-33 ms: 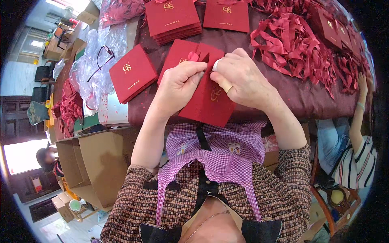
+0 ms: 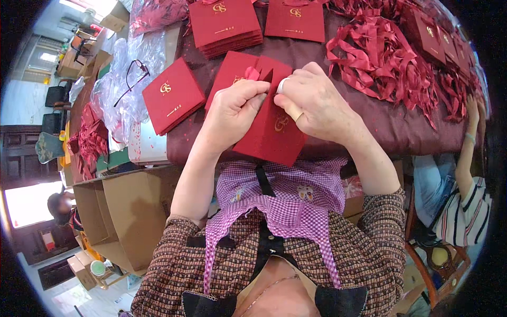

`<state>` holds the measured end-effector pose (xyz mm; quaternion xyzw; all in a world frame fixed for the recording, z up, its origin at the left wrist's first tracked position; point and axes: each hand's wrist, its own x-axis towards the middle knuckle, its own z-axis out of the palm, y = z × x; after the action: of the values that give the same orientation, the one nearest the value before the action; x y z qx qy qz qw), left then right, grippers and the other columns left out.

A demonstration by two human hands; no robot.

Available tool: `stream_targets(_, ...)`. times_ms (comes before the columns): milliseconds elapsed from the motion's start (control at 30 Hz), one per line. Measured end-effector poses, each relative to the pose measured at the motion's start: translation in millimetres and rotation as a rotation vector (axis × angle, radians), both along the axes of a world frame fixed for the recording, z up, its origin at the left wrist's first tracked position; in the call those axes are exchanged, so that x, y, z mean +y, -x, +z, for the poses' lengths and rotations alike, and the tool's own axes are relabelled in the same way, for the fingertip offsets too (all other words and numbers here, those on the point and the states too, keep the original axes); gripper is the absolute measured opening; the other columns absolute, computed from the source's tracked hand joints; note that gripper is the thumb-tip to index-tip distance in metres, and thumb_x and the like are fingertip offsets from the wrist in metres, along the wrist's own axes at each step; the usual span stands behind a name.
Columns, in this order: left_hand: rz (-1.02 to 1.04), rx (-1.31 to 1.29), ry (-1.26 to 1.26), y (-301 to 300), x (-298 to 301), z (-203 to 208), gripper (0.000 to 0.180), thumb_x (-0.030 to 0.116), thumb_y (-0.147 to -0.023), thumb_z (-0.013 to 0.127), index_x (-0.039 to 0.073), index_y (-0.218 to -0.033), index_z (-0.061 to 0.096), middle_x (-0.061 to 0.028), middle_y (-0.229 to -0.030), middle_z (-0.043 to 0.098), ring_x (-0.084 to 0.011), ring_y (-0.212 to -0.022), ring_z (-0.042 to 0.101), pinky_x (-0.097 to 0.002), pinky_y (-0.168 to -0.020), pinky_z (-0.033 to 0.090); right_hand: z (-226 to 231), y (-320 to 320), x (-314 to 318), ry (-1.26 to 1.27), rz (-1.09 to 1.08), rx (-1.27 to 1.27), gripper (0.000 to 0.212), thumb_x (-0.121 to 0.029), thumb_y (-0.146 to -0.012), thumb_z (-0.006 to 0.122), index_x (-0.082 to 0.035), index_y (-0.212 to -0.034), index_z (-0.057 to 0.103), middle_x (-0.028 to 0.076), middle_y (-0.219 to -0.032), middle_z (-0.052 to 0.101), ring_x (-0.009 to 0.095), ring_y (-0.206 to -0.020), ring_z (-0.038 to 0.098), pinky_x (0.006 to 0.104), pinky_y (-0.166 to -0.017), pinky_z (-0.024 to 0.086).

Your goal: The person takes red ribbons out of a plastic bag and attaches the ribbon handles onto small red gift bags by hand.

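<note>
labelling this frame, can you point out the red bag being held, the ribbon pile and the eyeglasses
red paper bag (image 2: 269,138), head view, on its lower front face
ribbon pile (image 2: 377,55), head view, on its tangled middle
eyeglasses (image 2: 134,74), head view, on a dark temple arm

I count two hands of mine at work: my left hand (image 2: 232,108) and my right hand (image 2: 311,103). Between them they grip one flat red paper gift bag with a gold emblem (image 2: 269,132). One single red bag of the same kind (image 2: 173,95) lies off to my left on the dark maroon table cloth (image 2: 391,132). Farther up I see two stacks of red paper bags (image 2: 224,26), the other (image 2: 296,20) beside it. One heap of loose red ribbons (image 2: 385,58) sprawls to my right. One pair of black-framed glasses (image 2: 134,76) rests on one sheet of clear plastic wrap (image 2: 119,92). One open brown cardboard box (image 2: 127,211) stands below.
</note>
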<state>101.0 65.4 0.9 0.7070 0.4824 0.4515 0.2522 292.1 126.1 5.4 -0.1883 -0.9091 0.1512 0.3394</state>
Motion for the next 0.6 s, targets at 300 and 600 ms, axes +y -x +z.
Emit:
stream_targets(300,0.005,0.017,0.047,-3.2,-0.8,-0.7,0.01,-0.002,-0.084,0.058,-0.004,-0.093,0.061,-0.0147,-0.082,0.063,-0.022,-0.077,0.063,-0.0296,-0.069,0.048,28.6,-28.5,15.0,0.04,-0.056,-0.274,0.038,-0.041,-0.081,0.065,-0.005,-0.072,0.062,0.01,-0.061,0.058,0.027,-0.067,0.059,0.0372,-0.072,0.043)
stream_targets(600,-0.02,0.063,0.008,-7.8,-0.8,-0.1,0.009,0.003,-0.086,0.056,-0.004,-0.091,0.06,-0.0141,-0.077,0.06,-0.023,-0.071,0.06,-0.0308,-0.065,0.047,15.9,-14.4,24.4,0.113,0.116,0.009,0.013,-0.008,-0.083,0.062,-0.009,-0.096,0.064,0.004,-0.081,0.06,0.025,-0.083,0.056,0.0353,-0.081,0.042)
